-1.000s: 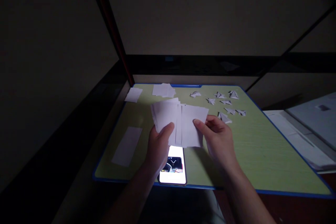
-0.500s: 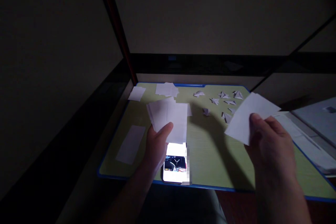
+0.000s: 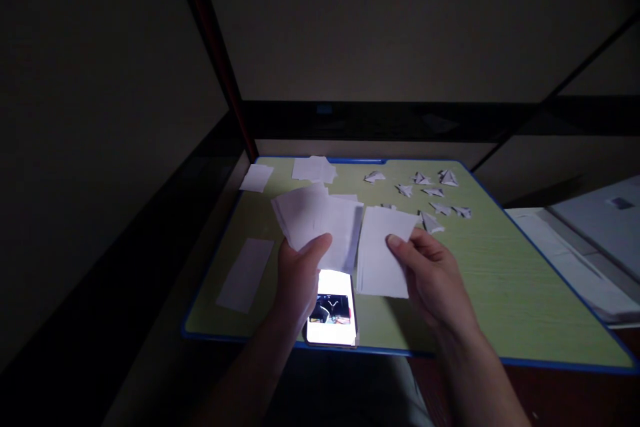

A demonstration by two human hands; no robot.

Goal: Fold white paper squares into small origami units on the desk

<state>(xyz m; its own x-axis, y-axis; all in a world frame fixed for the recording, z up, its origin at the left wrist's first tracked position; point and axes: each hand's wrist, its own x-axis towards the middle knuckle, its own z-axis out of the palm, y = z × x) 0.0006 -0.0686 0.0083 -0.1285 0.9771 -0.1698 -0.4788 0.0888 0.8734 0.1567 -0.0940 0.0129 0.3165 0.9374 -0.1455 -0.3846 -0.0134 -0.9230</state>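
Fanned white paper sheets [image 3: 300,217] are gripped by my left hand [image 3: 300,277], its thumb lying across their lower edge. My right hand [image 3: 433,267] pinches a second small stack of white paper sheets [image 3: 383,253], thumb on top and fingers behind. The two bundles sit side by side above the table, nearly touching at their facing edges. Below my left hand a lit phone [image 3: 331,320] lies at the table's front edge, its upper end partly covered by the paper. Several folded paper pieces [image 3: 433,192] lie behind my right hand.
The green table [image 3: 525,287] has a blue rim. Loose sheets lie on its left side [image 3: 245,275], in the back left corner [image 3: 257,178] and along the back [image 3: 314,169]. Beyond the right edge are white papers and a flat grey-white object [image 3: 600,227]. Dark walls enclose the back and left.
My right hand has moved left with its paper sheets, from the table's right side to close beside the left bundle. My left hand has stayed almost still.
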